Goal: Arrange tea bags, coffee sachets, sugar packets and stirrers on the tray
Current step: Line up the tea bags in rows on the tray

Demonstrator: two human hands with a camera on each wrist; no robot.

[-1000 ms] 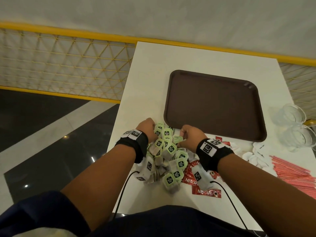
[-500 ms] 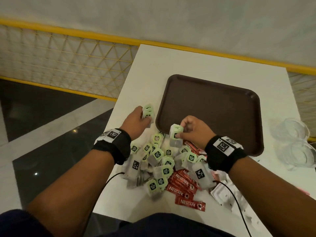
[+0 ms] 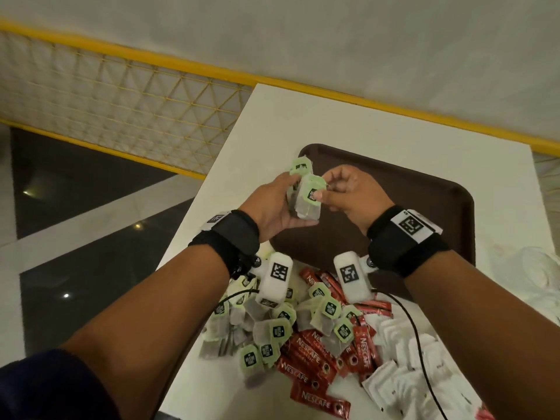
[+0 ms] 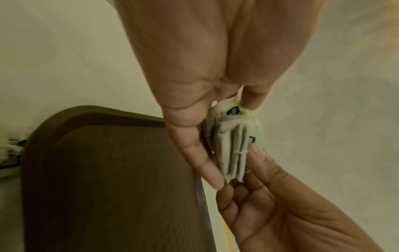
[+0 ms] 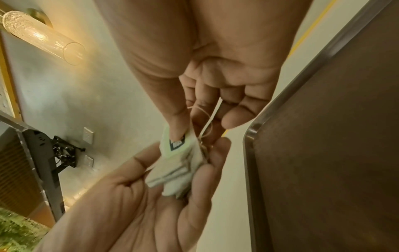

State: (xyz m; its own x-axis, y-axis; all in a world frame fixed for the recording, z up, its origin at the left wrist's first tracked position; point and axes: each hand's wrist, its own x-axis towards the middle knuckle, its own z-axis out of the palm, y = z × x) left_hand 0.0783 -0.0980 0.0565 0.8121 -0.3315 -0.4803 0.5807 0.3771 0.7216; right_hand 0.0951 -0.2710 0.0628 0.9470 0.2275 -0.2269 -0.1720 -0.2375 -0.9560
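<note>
1. Sachets (image 3: 315,362): red coffee sticks lie loose on the table (image 3: 303,122) at its near edge, partly under the tea-bag heap.
2. Sugar packets (image 3: 403,362): white, scattered just right of the sachets.
3. Heap (image 3: 272,325): green-tagged tea bags piled on the table, near the tray's near-left corner.
4. Left hand (image 3: 272,207): raised above the tray's left edge, fingers and thumb curled round a small stack of tea bags (image 3: 304,197); in the left wrist view the stack (image 4: 234,153) stands on edge between the fingers.
5. Right hand (image 3: 351,192): thumb and forefinger pinch the front bag's green tag; strings loop over its fingers (image 5: 200,117).
6. Tray (image 3: 424,213): brown, flat on the table beyond the heap.
</note>
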